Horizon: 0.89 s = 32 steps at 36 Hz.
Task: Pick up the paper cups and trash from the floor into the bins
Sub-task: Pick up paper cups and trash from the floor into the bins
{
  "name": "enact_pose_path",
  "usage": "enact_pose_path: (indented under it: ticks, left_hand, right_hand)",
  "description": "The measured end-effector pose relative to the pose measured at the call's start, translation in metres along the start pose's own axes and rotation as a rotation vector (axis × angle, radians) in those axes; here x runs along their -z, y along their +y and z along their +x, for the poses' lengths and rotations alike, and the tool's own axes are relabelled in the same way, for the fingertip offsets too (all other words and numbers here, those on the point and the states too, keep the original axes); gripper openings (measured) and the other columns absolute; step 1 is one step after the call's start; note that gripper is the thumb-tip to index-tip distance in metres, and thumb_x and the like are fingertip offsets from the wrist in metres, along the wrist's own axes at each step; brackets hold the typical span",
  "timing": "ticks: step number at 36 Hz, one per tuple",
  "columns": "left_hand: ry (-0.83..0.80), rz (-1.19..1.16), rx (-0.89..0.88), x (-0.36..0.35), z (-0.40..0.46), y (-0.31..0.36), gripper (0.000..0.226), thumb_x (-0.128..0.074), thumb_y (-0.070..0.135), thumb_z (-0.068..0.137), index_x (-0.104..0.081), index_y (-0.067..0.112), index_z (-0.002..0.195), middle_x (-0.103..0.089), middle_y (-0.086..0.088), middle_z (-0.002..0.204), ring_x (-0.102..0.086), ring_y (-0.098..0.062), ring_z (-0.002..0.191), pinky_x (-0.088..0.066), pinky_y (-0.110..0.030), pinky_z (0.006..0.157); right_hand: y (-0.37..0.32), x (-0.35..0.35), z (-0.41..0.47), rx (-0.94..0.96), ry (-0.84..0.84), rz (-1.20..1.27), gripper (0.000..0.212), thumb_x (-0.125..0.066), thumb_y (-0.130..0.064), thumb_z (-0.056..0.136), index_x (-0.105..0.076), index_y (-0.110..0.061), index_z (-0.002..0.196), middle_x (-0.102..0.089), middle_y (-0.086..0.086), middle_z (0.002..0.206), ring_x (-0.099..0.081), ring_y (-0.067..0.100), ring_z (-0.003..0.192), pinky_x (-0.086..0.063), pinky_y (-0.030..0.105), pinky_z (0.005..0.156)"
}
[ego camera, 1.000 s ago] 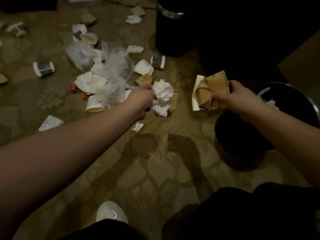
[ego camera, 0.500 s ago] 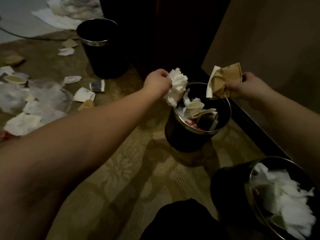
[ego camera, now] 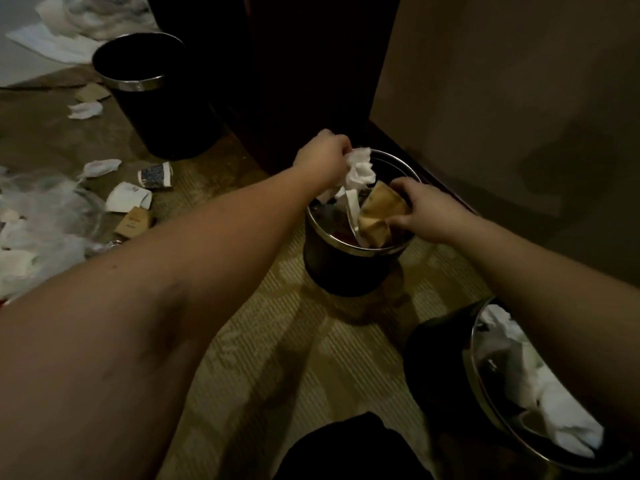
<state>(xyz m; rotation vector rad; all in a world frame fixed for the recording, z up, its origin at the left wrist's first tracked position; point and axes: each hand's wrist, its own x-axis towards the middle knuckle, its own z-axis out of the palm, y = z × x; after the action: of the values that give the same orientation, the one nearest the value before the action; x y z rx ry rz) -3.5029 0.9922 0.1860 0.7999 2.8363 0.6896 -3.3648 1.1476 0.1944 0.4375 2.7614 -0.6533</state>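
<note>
Head view is showing both hands over the middle bin [ego camera: 346,265], which is standing on the carpet [ego camera: 277,341] near the wall. The left hand [ego camera: 323,157] is gripping a wad of white tissue [ego camera: 360,168] just above the far rim, probably so that it falls inside when let go. The right hand [ego camera: 420,211] is pinching crushed brown cups [ego camera: 375,216] and is holding them low in the mouth of this bin, likely to push them down among the trash already there; the inside is too dark to name its contents. A second bin [ego camera: 478,375], near the right arm, is holding much white paper. A third bin [ego camera: 138,84], further back on the left, is looking dark inside, and I cannot tell what is in it. More cups [ego camera: 156,174] and papers are lying on the floor at left, so I judge the task far from finished.
</note>
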Motion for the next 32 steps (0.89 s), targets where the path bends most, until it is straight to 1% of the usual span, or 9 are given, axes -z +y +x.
enact_pose_path:
  ticks: [2, 4, 6, 10, 14, 20, 25, 29, 32]
  left_hand:
    - [-0.251, 0.185, -0.04, -0.002, -0.005, -0.001, 0.044, -0.058, 0.022, 0.097, -0.051, 0.022, 0.14, -0.05, -0.007, 0.134, -0.055, -0.023, 0.108, -0.047, -0.03, 0.081]
    - [-0.488, 0.205, -0.044, 0.0, -0.009, -0.004, 0.058, -0.067, 0.02, 0.091, -0.046, 0.023, 0.146, -0.052, -0.006, 0.132, -0.056, -0.019, 0.1, -0.045, -0.027, 0.074]
    - [-0.553, 0.108, -0.032, 0.005, -0.011, -0.007, 0.062, -0.07, 0.016, 0.089, -0.046, 0.026, 0.146, -0.053, -0.005, 0.133, -0.056, -0.015, 0.093, -0.043, -0.022, 0.067]
    - [-0.407, -0.009, -0.021, 0.008, -0.011, -0.007, 0.055, -0.066, 0.012, 0.091, -0.05, 0.025, 0.142, -0.055, -0.003, 0.137, -0.061, -0.019, 0.109, -0.053, -0.027, 0.083]
    - [-0.245, -0.068, 0.002, 0.009, -0.016, -0.012, 0.049, -0.062, 0.014, 0.093, -0.052, 0.021, 0.14, -0.059, -0.003, 0.119, -0.06, -0.013, 0.083, -0.053, -0.026, 0.067]
    - [-0.242, -0.086, 0.013, 0.01, -0.03, -0.025, 0.046, -0.062, 0.019, 0.093, -0.054, 0.021, 0.139, -0.058, -0.005, 0.126, -0.059, -0.016, 0.1, -0.056, -0.034, 0.084]
    - [-0.176, -0.175, 0.046, 0.025, -0.049, -0.036, 0.039, -0.062, 0.023, 0.095, -0.057, 0.022, 0.134, -0.061, -0.002, 0.122, -0.06, -0.013, 0.098, -0.054, -0.024, 0.075]
    - [-0.095, -0.267, 0.139, 0.056, -0.07, -0.063, 0.034, -0.061, 0.025, 0.096, -0.06, 0.023, 0.13, -0.061, 0.003, 0.119, -0.057, -0.008, 0.098, -0.043, -0.014, 0.066]
    - [-0.071, -0.281, 0.221, 0.088, -0.093, -0.091, 0.034, -0.059, 0.025, 0.097, -0.06, 0.022, 0.131, -0.063, 0.001, 0.124, -0.059, -0.009, 0.1, -0.045, -0.016, 0.069]
  right_hand:
    - [0.008, 0.001, 0.007, -0.026, -0.012, -0.185, 0.093, -0.077, -0.047, 0.081, -0.023, -0.028, 0.155, -0.037, 0.004, 0.156, -0.036, 0.028, 0.141, -0.031, 0.052, 0.114]
    - [0.014, 0.006, 0.012, -0.047, -0.005, -0.279, 0.098, -0.077, -0.048, 0.081, -0.018, -0.028, 0.156, -0.027, 0.005, 0.16, -0.025, 0.029, 0.147, -0.023, 0.052, 0.116]
    - [0.015, 0.011, 0.016, -0.03, 0.046, -0.318, 0.092, -0.074, -0.043, 0.084, -0.019, -0.026, 0.156, -0.027, 0.006, 0.159, -0.025, 0.03, 0.146, -0.022, 0.052, 0.115]
    - [0.007, 0.017, 0.018, 0.024, 0.111, -0.308, 0.082, -0.071, -0.039, 0.086, -0.027, -0.024, 0.154, -0.034, 0.007, 0.155, -0.031, 0.031, 0.141, -0.026, 0.051, 0.113]
    - [-0.002, 0.011, 0.021, 0.062, 0.11, -0.248, 0.069, -0.069, -0.035, 0.089, -0.036, -0.025, 0.149, -0.04, 0.005, 0.147, -0.039, 0.029, 0.134, -0.036, 0.046, 0.107]
    - [-0.011, -0.001, 0.028, 0.057, 0.094, -0.191, 0.056, -0.063, -0.032, 0.093, -0.043, -0.021, 0.144, -0.043, 0.005, 0.144, -0.043, 0.027, 0.13, -0.041, 0.042, 0.1]
    - [-0.032, 0.001, 0.033, 0.078, 0.079, -0.166, 0.051, -0.056, -0.032, 0.097, -0.043, -0.018, 0.144, -0.044, 0.007, 0.143, -0.052, 0.029, 0.119, -0.047, 0.039, 0.088]
    - [-0.069, 0.009, 0.035, 0.146, 0.095, -0.135, 0.047, -0.055, -0.033, 0.098, -0.047, -0.017, 0.142, -0.047, 0.007, 0.14, -0.054, 0.028, 0.116, -0.051, 0.043, 0.091]
    - [-0.109, 0.01, 0.035, 0.232, 0.093, -0.121, 0.046, -0.054, -0.033, 0.1, -0.048, -0.017, 0.142, -0.051, 0.007, 0.137, -0.057, 0.026, 0.112, -0.052, 0.04, 0.088]
